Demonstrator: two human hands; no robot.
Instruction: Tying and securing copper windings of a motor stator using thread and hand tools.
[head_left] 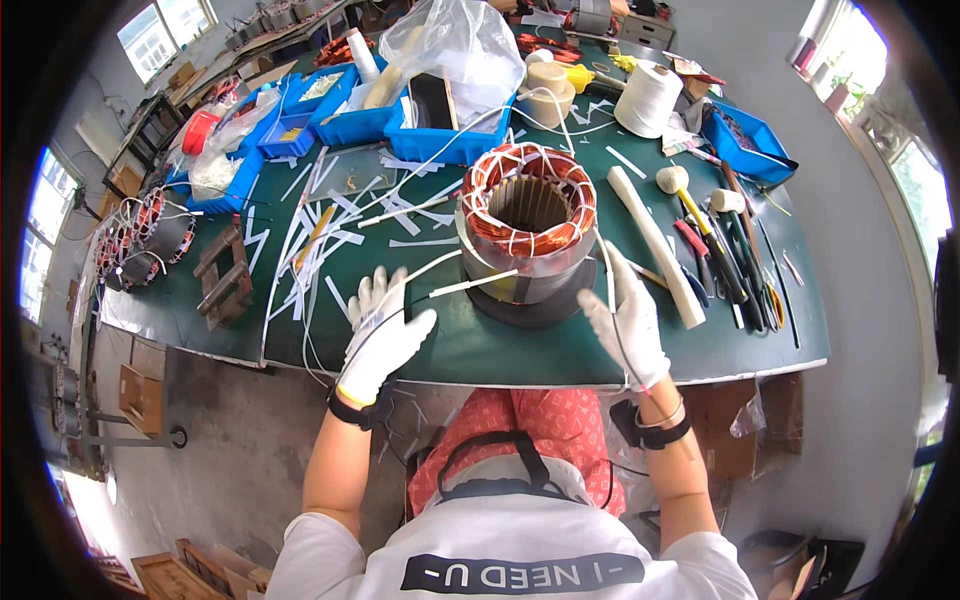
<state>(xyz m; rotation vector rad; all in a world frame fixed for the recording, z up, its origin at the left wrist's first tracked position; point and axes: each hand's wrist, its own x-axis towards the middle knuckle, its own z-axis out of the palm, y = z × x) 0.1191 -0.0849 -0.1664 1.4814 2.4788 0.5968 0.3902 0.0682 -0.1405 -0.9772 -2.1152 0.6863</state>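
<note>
A motor stator (528,235) stands upright on a dark round base in front of me. Its orange-red copper winding (528,165) is laced with white cord around the top ring. White sleeved leads (474,284) stick out of its near left side. My left hand (378,330), in a white glove, is open to the left of the stator, palm down and fingers apart, with thin lines crossing it. My right hand (632,325), gloved too, hovers at the stator's right side with thumb and fingers apart. A thin cord runs down from the winding along this hand.
Blue bins (440,140) and a clear plastic bag line the back. A white thread cone (649,99) and a cord roll (548,92) stand behind the stator. Paper strips (330,240) litter the left. Mallets (672,180), a pale wooden bat (655,245) and hand tools lie right.
</note>
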